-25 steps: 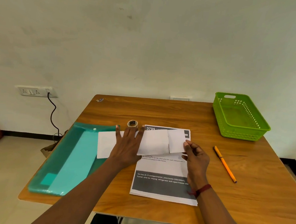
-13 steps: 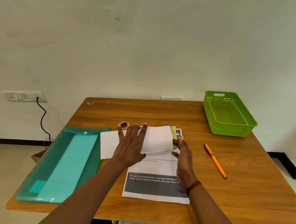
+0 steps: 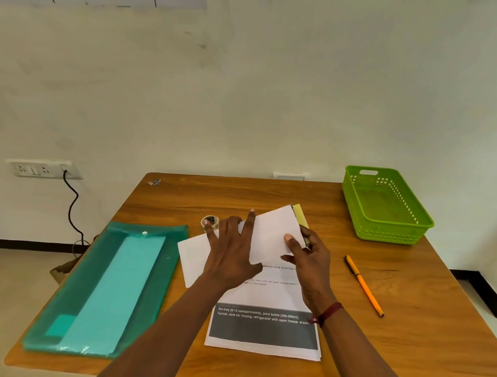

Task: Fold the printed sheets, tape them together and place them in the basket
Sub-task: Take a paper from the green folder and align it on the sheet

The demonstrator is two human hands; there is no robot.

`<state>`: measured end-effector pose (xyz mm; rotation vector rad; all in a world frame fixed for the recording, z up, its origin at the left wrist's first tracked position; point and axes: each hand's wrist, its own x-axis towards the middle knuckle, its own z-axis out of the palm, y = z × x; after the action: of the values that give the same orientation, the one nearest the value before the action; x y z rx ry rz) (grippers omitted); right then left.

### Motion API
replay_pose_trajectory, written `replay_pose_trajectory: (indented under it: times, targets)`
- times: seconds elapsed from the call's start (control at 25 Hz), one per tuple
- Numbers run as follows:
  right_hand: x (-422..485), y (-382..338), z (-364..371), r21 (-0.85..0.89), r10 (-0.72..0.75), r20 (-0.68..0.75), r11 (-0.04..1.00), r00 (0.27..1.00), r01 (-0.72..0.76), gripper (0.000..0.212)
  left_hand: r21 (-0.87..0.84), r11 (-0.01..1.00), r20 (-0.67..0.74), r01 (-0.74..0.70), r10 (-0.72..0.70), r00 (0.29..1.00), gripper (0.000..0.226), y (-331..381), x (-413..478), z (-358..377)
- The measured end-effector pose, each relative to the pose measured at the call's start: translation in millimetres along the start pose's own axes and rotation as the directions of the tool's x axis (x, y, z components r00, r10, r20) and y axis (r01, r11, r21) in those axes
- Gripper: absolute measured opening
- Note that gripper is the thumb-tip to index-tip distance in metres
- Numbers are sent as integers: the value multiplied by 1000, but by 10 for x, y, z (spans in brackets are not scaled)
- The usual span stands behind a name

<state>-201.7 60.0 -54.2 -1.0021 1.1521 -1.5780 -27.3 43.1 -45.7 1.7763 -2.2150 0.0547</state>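
Observation:
A folded white printed sheet [image 3: 270, 234] is lifted at its right end over the table's middle, a yellow strip showing at its far corner. My right hand [image 3: 309, 263] pinches that right end between thumb and fingers. My left hand [image 3: 231, 249] lies flat with spread fingers on the sheet's left part, pressing it down. Under both hands sits a stack of printed sheets [image 3: 264, 327] with a dark grey text band near me. A small roll of clear tape [image 3: 209, 221] stands just beyond my left fingertips. The green basket [image 3: 385, 230] stands at the table's far right corner.
A teal plastic folder [image 3: 107, 290] lies along the table's left side. An orange pen [image 3: 364, 284] lies right of the stack. A small scrap [image 3: 154, 182] sits at the far left corner. A wall socket with a black cable [image 3: 71, 205] is at left.
My right hand folded the sheet's right flap over to the left, then lifted the folded end off the stack. My left hand stayed flat on the sheet.

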Motion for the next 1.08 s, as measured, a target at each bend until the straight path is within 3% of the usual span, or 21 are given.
replay_pose_trajectory:
  times: [0.12,0.2,0.4,0.52,0.64,0.68,0.92,1.08]
  targets:
    - [110,-157,72,-3,-78,-11,997,997,78,45,-187,976,42,111,-105,994,124,79,90,-61]
    - [194,-235,104,-1,-129,0,992,992,129,55,-323,930,46,173,-168,985,115,134,143,-134]
    - [377,-456,145,30,-202,37,979,979,201,65,-586,798,-67,138,-218,974,54,174,363,-506]
    - [430,-563,183,29,-211,96,977,973,209,57,-671,734,-48,101,-179,983,37,209,477,-777]
    - [428,-643,228,22,-247,155,969,956,247,46,-868,465,77,175,-223,972,27,253,544,-940]
    - [424,-665,244,15,-263,173,964,949,265,44,-891,418,83,177,-232,969,25,259,556,-971]
    - [420,-709,317,-9,-308,193,949,932,315,33,-941,296,88,165,-258,962,20,280,547,-1024]
    - [414,-714,353,-18,-313,148,948,938,319,24,-970,149,145,193,-286,947,16,292,519,-999]
